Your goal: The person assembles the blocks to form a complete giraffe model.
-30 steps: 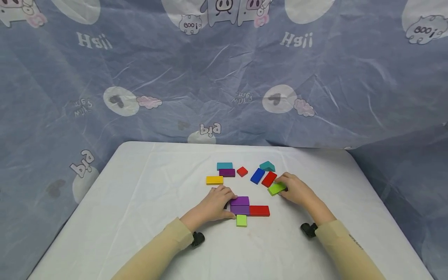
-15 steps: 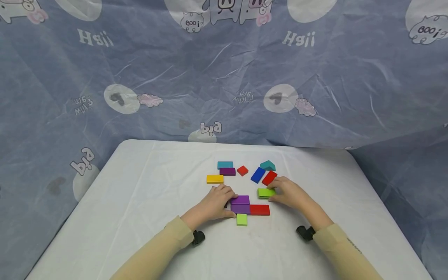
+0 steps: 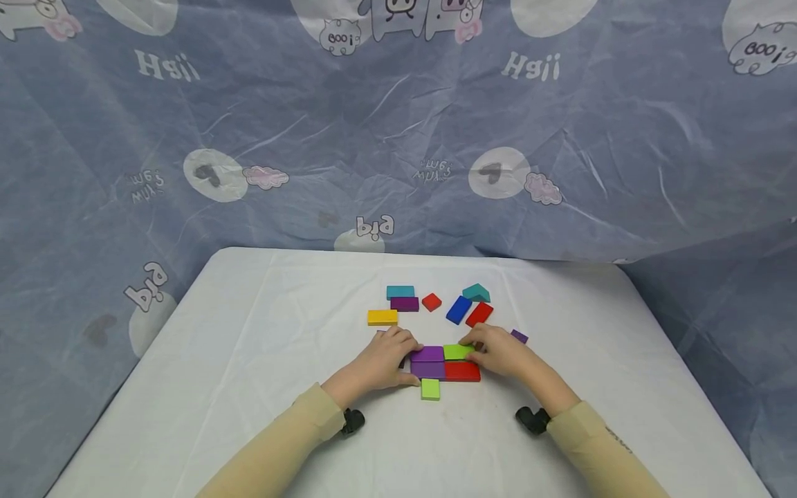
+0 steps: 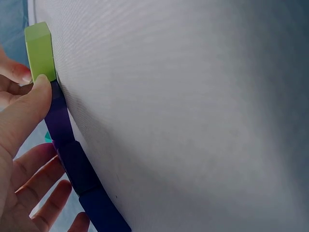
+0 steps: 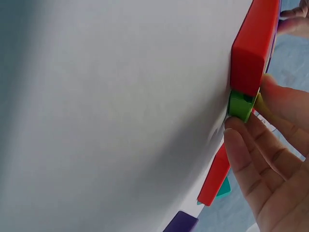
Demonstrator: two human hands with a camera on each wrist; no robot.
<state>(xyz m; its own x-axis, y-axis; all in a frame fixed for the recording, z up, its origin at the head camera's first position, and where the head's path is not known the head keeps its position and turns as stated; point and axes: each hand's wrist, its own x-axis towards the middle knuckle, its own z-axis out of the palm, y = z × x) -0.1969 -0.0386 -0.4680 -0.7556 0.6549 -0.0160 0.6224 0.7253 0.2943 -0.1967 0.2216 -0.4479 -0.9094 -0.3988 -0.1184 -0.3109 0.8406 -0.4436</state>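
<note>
My left hand (image 3: 381, 358) spans the left end of two stacked-together purple blocks (image 3: 427, 370), thumb at the front corner and fingertips at the back. Under that hand sit dark blue blocks (image 4: 79, 171), mostly hidden from the head view. My right hand (image 3: 501, 349) pinches a long lime green block (image 3: 457, 352) at its right end, between thumb and fingers. This block lies against the right end of the back purple block and behind a red block (image 3: 463, 372). A small lime green block (image 3: 430, 389) touches the front purple block.
Farther back lie a yellow block (image 3: 382, 317), a teal block (image 3: 400, 292), a dark purple block (image 3: 405, 304), a red piece (image 3: 432, 302), a blue block (image 3: 459, 310), a red block (image 3: 479, 315) and a teal triangular block (image 3: 476, 292). A purple block (image 3: 519, 336) lies beyond my right wrist.
My right hand has carried the long lime green block left and toward me, from beside the back red block to the purple and red blocks. My left hand has stayed in place.
</note>
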